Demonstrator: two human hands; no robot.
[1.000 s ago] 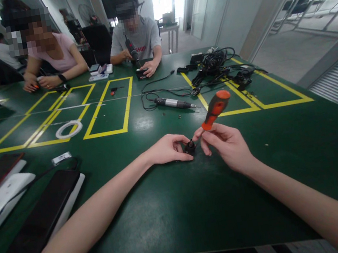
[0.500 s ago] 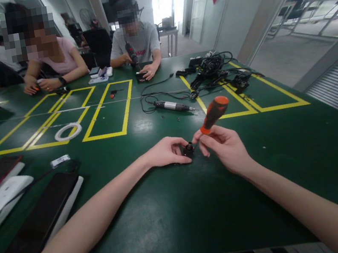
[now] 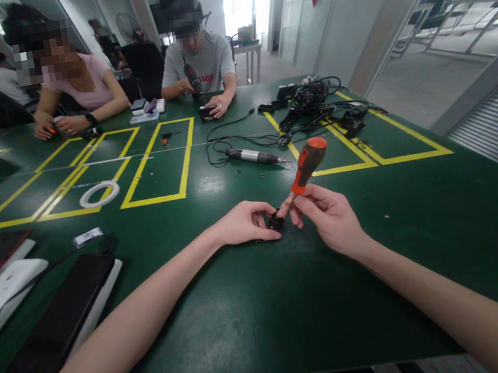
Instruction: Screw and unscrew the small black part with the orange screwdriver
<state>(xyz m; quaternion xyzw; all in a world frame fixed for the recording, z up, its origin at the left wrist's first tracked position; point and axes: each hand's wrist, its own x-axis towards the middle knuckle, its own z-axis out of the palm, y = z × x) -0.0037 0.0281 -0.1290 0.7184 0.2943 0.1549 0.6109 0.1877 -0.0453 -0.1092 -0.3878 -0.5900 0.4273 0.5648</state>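
A small black part (image 3: 276, 221) rests on the green table (image 3: 260, 312) in front of me. My left hand (image 3: 243, 222) pinches it from the left, fingers curled round it. My right hand (image 3: 325, 215) grips a screwdriver with an orange and black handle (image 3: 308, 164) near the bottom of the handle. The tool leans up and to the right, and its tip meets the top of the black part. The shaft is mostly hidden by my fingers.
An electric screwdriver (image 3: 256, 156) with a cable lies beyond my hands. A tangle of black cables (image 3: 316, 102) sits far right. A white ring (image 3: 99, 194) lies in yellow floor markings. Flat black and white devices (image 3: 60, 313) lie at left. Other people sit at the far side.
The screwdriver handle has shifted slightly left and turned a little in my right hand. My left hand stays on the black part.
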